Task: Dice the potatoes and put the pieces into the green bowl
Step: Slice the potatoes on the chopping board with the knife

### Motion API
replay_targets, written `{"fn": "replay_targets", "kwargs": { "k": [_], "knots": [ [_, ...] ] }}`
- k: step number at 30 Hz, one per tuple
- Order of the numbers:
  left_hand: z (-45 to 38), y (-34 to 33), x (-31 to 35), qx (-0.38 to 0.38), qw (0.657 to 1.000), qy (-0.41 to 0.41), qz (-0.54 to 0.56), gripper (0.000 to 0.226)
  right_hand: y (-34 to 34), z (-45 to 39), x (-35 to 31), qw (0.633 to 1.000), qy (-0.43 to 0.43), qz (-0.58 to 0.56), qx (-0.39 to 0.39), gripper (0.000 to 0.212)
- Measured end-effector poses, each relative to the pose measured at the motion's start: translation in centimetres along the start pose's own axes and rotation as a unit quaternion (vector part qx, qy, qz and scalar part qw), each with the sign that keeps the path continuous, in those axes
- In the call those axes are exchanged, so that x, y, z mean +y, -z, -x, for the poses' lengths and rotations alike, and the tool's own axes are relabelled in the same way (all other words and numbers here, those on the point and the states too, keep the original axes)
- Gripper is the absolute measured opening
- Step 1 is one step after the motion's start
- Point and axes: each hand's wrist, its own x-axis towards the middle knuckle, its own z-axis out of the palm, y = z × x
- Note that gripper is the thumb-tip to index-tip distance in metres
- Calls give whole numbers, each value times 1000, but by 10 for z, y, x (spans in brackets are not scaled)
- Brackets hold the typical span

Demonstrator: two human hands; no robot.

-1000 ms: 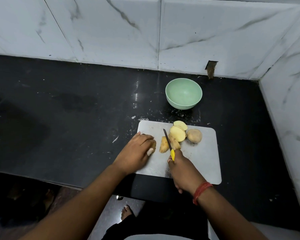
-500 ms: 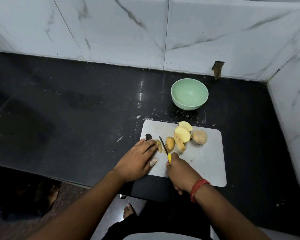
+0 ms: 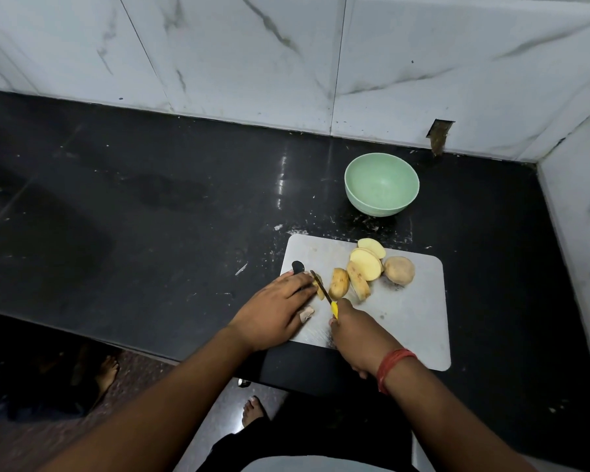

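Lying cut on the grey cutting board (image 3: 413, 321) are pale potato slices (image 3: 365, 264), a skin-on wedge (image 3: 339, 283) and one whole potato (image 3: 399, 270), near the board's far edge, with the green bowl (image 3: 381, 184) well beyond on the black counter (image 3: 150, 206). The left hand (image 3: 276, 310) presses flat fingers on a small piece (image 3: 319, 289) at the board's left edge; the right hand (image 3: 361, 332) grips a yellow-handled knife (image 3: 325, 293), blade angled into that piece.
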Motion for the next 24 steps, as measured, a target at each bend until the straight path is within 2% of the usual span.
{"fn": "replay_targets", "kwargs": {
  "k": [7, 16, 24],
  "knots": [
    [-1, -3, -3, 10, 1000, -9, -3, 49, -2, -3, -1, 1000, 0, 23, 13, 25],
    [0, -9, -6, 25, 999, -21, -5, 46, 1, -10, -6, 999, -18, 15, -39, 33],
    [-2, -12, -5, 48, 997, -38, -37, 43, -7, -6, 5, 998, -15, 44, -30, 32]
  ]
}}
